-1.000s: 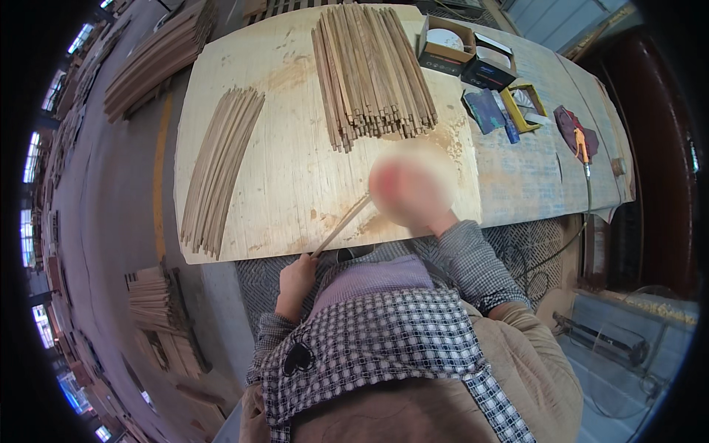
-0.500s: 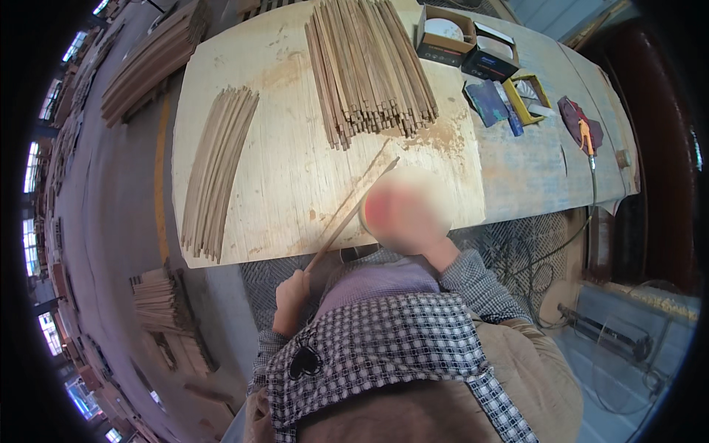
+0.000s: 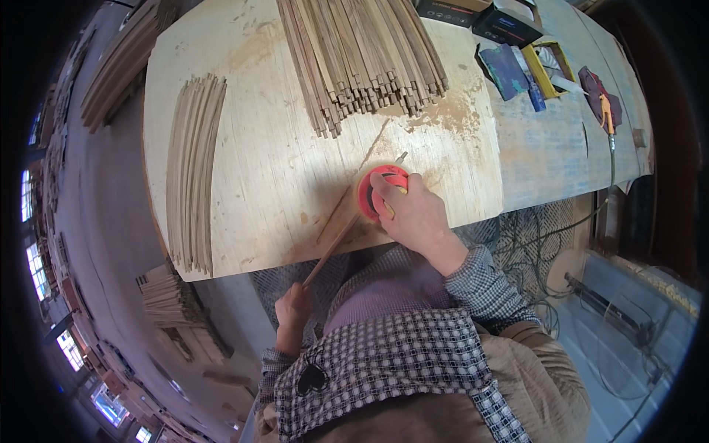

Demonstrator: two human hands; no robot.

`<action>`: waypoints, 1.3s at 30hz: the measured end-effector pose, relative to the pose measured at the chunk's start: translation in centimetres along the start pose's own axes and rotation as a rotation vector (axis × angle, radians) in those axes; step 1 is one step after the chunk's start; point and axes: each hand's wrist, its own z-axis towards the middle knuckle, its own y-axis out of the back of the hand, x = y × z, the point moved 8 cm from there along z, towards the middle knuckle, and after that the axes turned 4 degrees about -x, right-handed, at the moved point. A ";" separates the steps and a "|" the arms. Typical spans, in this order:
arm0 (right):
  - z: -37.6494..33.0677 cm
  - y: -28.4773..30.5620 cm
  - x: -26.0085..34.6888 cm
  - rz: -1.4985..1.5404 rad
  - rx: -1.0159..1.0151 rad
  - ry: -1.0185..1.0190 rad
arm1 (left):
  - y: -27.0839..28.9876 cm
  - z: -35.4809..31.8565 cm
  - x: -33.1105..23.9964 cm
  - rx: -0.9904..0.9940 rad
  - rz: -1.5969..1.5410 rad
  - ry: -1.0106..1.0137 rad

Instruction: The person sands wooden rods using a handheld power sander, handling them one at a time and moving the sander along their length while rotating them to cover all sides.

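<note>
My left hand [image 3: 295,306] is closed around the near end of a thin wooden strip [image 3: 331,252] at the table's front edge. The strip slants up to the right across the pale plywood tabletop [image 3: 258,184]. My right hand [image 3: 419,218] grips a round red sanding pad [image 3: 367,196], fingers bent over its top. The pad lies over the strip's far part and hides it, except for the tip [image 3: 402,157] beyond. What is on the pad's underside cannot be seen.
A big bundle of wooden strips [image 3: 362,59] lies behind, a smaller bundle [image 3: 193,177] at left. To the right are boxes [image 3: 506,28], a yellow tray [image 3: 552,70] and an orange air gun [image 3: 605,111] with a hose. Sawdust marks the tabletop.
The view has shifted, so the table sits differently in it. My right hand and the pad, blurred by motion before, now show sharply over the strip. My left hand still holds the strip's near end.
</note>
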 end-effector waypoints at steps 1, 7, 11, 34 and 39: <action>0.2 0.0 -0.2 0.001 0.008 -0.015 | -0.3 0.0 0.4 0.005 0.003 0.003; 0.1 -0.4 0.4 0.067 0.159 0.020 | -0.2 0.0 0.3 -0.004 0.055 -0.009; 1.0 -0.2 -0.3 0.024 0.135 -0.012 | -0.2 -0.2 0.5 -0.040 0.083 -0.067; 1.6 -0.5 0.2 0.091 0.104 0.046 | -0.1 -0.4 1.4 -0.006 0.083 -0.044; 1.8 -0.4 0.0 0.115 0.118 0.017 | -0.4 -0.6 1.5 0.002 0.075 -0.022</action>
